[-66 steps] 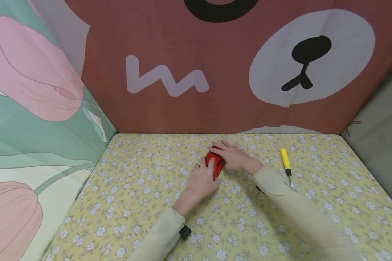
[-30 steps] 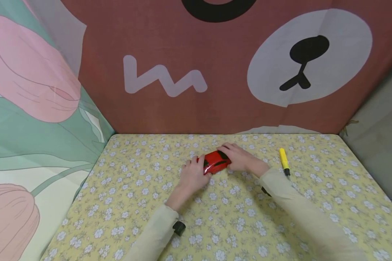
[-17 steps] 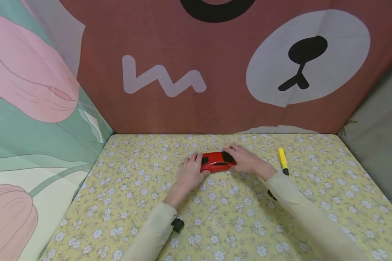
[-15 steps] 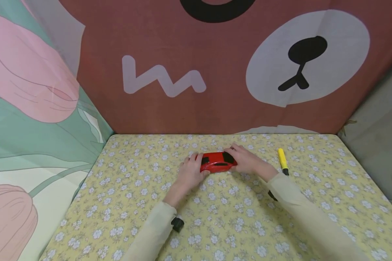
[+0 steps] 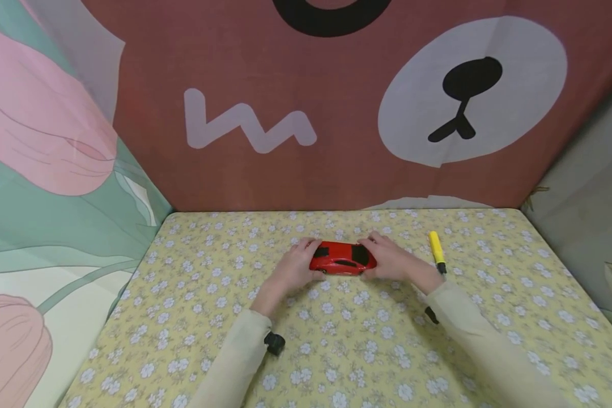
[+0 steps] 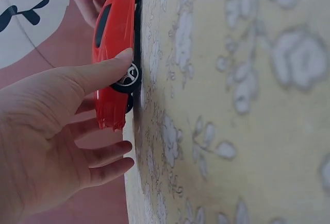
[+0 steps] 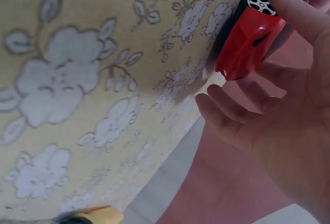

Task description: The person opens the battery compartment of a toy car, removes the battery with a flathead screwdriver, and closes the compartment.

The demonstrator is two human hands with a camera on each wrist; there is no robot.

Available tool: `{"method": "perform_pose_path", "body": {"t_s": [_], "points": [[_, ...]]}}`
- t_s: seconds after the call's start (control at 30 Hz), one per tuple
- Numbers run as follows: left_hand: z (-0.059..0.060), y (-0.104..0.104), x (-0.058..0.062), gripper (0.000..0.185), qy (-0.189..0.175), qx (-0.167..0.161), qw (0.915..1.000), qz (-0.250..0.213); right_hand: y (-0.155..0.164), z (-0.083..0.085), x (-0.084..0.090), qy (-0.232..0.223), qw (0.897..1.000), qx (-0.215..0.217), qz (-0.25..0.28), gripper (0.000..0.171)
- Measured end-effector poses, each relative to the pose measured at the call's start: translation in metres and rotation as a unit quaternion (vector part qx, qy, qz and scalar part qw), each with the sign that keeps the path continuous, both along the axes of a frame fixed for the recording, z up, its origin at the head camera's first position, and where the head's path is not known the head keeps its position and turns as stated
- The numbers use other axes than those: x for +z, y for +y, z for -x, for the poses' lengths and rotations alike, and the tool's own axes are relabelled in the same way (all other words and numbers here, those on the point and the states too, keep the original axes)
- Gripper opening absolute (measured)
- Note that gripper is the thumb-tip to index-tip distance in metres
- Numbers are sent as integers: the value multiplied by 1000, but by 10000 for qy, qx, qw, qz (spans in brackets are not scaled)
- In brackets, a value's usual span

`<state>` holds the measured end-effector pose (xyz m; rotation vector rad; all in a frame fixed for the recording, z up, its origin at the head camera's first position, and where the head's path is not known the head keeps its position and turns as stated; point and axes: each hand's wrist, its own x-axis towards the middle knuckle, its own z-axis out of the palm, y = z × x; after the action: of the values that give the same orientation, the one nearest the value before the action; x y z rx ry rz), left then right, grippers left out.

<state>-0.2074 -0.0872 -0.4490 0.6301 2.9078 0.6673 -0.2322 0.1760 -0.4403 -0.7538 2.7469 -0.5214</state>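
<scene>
Grip: two-handed, light. The left hand (image 5: 292, 267) pinches one end of the red toy car (image 5: 343, 259), thumb laid along the side over a wheel, fingers loosely spread behind that end. The right hand (image 5: 390, 262) cups the opposite end, thumb over the wheel there, fingers part-curled behind.

Item: red toy car, black windows, silver-spoked wheels; stands on all wheels, side-on to the person, near the middle of the flower-print yellow tablecloth (image 5: 336, 351). Held at both ends, probably to steady it and keep it from rolling.

Pose: both forearms in beige sleeves converge from the near edge, wrists low, palms facing each other across the car.

Nearby: yellow-handled screwdriver (image 5: 435, 250), lying flat just beyond the right wrist, untouched. Backdrop: brown bear-face cloth (image 5: 336, 113) behind the table.
</scene>
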Motion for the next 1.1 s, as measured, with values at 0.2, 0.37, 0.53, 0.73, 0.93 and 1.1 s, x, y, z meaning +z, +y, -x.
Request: {"method": "perform_pose_path", "body": {"t_s": [0.2, 0.37, 0.53, 0.73, 0.93, 1.1], "points": [[6, 2, -1, 83, -51, -100, 9999, -19, 5, -3, -2, -165, 9995, -44, 267, 87], [9, 4, -1, 85, -247, -135, 9996, -68, 5, -5, -4, -141, 9993, -55, 344, 95], [10, 4, 0, 86, -443, -179, 9985, -258, 5, -5, -6, -147, 9983, -65, 569, 94], [12, 0, 6, 92, -1000, -221, 9890, -1071, 14, -3, -4, -947, 9811, -210, 1672, 98], [15, -7, 10, 93, -1491, -331, 9686, -1960, 26, -2, 3, -1589, 9539, -327, 2524, 99], [13, -10, 12, 86, -1969, -235, 9411, -2738, 33, -4, 7, -1808, 9356, -382, 3009, 95]]}}
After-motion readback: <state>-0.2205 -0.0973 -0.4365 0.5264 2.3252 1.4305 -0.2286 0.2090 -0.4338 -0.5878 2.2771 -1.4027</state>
